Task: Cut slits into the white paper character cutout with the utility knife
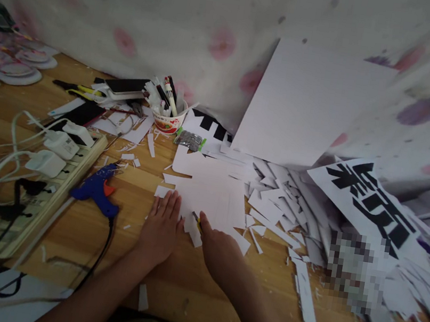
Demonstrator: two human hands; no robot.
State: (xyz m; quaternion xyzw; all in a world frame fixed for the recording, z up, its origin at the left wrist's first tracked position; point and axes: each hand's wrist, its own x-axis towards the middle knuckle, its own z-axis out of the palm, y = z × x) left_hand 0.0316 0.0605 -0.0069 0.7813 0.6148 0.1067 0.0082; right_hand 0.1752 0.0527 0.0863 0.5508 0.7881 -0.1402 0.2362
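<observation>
A white board with cut, angular edges lies flat on the wooden table in front of me. My left hand rests palm down at its lower left edge, fingers stretched out and pressing on the board and a small white piece. In my right hand is a yellow and black craft knife, gripped in closed fingers. Its tip meets the board near the lower edge, just right of my left hand. Most of the knife's handle is hidden by my fingers.
A blue glue gun and a power strip with plugs lie at left. Behind stands a cup of pens. White offcuts are heaped at right, beside a sheet with black characters. A large white board leans on the curtain.
</observation>
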